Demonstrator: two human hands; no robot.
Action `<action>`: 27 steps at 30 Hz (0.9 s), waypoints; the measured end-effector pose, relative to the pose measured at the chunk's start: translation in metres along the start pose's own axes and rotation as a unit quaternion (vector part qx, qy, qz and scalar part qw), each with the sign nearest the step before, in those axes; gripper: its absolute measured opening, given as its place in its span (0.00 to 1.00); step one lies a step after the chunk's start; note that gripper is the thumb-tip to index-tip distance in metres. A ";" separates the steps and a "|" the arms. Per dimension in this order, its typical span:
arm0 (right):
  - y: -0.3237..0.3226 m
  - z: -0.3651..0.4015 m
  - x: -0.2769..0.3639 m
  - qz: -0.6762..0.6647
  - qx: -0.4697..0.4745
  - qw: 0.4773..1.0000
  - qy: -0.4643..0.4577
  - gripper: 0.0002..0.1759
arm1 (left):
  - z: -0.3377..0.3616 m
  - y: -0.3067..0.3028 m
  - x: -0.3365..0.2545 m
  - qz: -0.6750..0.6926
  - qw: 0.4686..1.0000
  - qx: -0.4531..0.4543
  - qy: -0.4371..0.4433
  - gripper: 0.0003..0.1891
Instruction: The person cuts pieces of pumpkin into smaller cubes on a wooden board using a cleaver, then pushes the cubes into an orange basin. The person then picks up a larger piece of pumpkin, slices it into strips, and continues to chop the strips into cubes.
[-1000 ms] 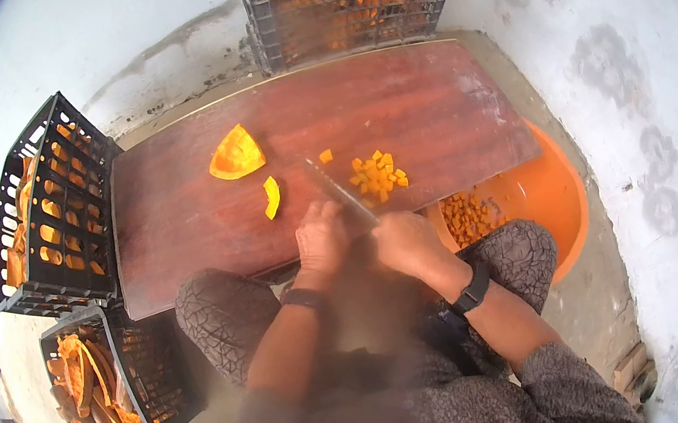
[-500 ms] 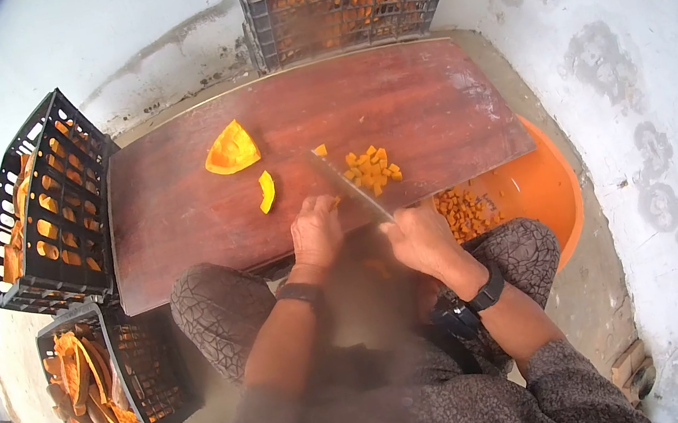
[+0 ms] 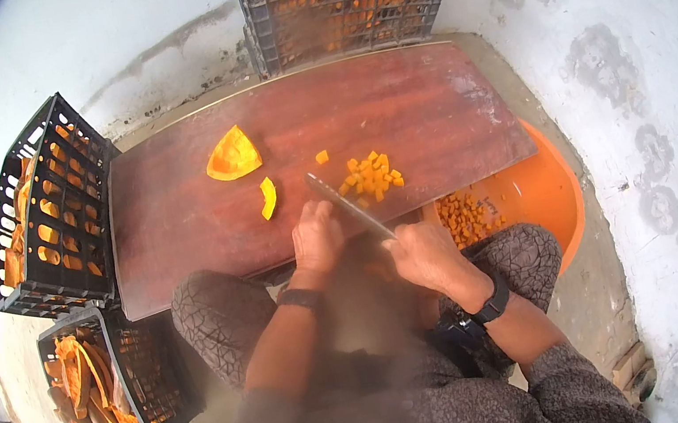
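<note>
On the reddish board (image 3: 181,229), my left hand (image 3: 317,231) rests near its front edge with the fingers bent together; whatever lies under the fingertips is hidden. My right hand (image 3: 425,253) is wrapped round the handle of a knife (image 3: 352,207), whose blade slants up and left, its tip just right of my left fingers. Orange pumpkin cubes (image 3: 373,176) lie in a loose pile beyond the blade, and a single cube (image 3: 322,157) sits apart to their left. A curved pumpkin slice (image 3: 268,198) and a larger pumpkin wedge (image 3: 233,154) lie farther left.
Under the board's right end stands an orange tub (image 3: 566,200) with many cubes (image 3: 463,216). Black crates with pumpkin pieces stand at the left (image 3: 55,205), lower left (image 3: 141,379) and behind the board (image 3: 351,12). A white wall (image 3: 636,0) rises at the right.
The knife's blade has shifted slightly down and left, its tip now closer to my left fingers. The view has tilted a little, so the board appears slightly lower.
</note>
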State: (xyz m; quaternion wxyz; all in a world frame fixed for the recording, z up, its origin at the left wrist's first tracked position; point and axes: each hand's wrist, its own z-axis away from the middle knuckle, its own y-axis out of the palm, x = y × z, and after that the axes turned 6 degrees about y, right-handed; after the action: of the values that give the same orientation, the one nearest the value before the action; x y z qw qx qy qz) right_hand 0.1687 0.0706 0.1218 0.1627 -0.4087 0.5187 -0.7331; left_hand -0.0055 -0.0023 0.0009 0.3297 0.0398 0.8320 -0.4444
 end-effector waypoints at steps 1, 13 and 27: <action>-0.001 0.000 0.000 -0.004 -0.001 1.000 0.002 0.18 | 0.000 0.000 0.000 0.005 1.000 -0.008 0.015 0.08; -0.003 -0.002 0.000 0.000 0.033 0.999 0.008 0.15 | -0.003 -0.008 -0.009 0.038 0.997 -0.022 0.070 0.05; 0.023 -0.030 -0.002 -0.050 0.028 0.995 0.081 0.14 | 0.000 0.000 -0.007 0.042 0.996 -0.005 0.083 0.07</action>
State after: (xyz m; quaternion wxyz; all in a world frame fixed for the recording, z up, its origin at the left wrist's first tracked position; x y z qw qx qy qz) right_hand 0.1425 0.0813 0.0966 0.0949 -0.3687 0.4881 -0.7854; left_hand -0.0002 -0.0007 0.0049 0.2777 0.1101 0.8563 -0.4212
